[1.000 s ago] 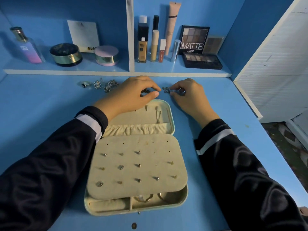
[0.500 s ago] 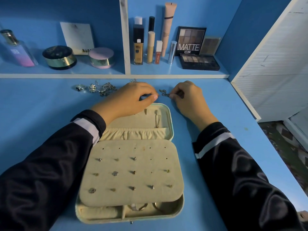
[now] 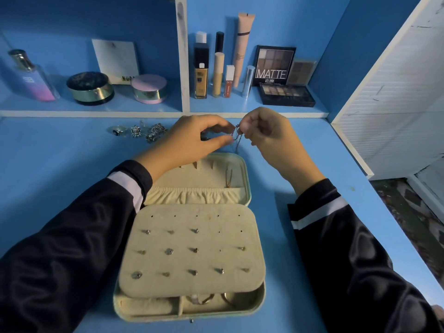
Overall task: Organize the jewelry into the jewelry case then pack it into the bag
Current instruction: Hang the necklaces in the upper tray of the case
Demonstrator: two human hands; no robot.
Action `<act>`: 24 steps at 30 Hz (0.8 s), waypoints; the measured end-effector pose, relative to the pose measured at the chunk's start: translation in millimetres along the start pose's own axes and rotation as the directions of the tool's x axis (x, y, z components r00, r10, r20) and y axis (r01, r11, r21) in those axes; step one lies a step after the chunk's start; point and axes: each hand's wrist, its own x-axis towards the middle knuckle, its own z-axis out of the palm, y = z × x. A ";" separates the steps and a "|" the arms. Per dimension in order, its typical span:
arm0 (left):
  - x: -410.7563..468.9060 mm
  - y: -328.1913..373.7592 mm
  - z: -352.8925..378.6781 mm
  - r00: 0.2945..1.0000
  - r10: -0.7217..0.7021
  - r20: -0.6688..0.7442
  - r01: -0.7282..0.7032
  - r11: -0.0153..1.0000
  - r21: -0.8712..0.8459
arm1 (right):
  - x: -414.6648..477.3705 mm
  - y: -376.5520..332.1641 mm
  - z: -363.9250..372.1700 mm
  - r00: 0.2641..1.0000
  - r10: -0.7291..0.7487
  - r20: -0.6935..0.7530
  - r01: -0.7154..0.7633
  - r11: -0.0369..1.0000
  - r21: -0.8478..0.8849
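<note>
The right hand [image 3: 271, 138] is raised above the far edge of the case. Its fingers are curled into a tight grip, with thumb and forefinger pressed together on the upper end of a thin dark metal chain [image 3: 237, 134]. The left hand [image 3: 192, 140] meets it from the other side in a wider grip. Its forefinger arches over and its thumb reaches out straight below, and the two tips close on the chain a little lower down. The other left fingers are tucked underneath and cannot be made out clearly. A short length of chain hangs between the two hands, just above the case's back rim and clear of the blue worktop [image 3: 60, 164].

The open pale cream, fabric-lined jewelry case [image 3: 247, 179] lies flat on the worktop below the wrists. Its padded earring panel [image 3: 192, 251] is folded over the near half and carries small studs. A cluster of loose silver rings and charms [image 3: 144, 132] rests on the worktop to the left of the left hand.

Half a second ago both hands were low on the worktop beyond the case, with the chain lying on the surface between their fingertips. The hands have since risen and drawn closer together, and the chain is lifted off the surface. The case, the studs and the silver cluster are where they were.
</note>
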 end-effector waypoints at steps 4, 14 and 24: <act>-0.9 3.5 -0.5 0.998 -0.002 0.070 0.011 0.993 -0.118 | -3.2 -6.3 -0.2 1.000 -0.020 0.018 0.019 0.996 0.084; -9.0 5.3 -3.2 1.000 -0.006 0.029 0.013 0.968 -0.250 | -9.8 -14.9 0.2 0.998 -0.036 0.057 0.026 0.984 0.176; -31.8 12.3 -10.2 0.997 -0.070 -0.043 0.053 0.951 -0.305 | -20.0 -24.5 4.1 0.988 -0.063 0.138 0.029 0.971 0.237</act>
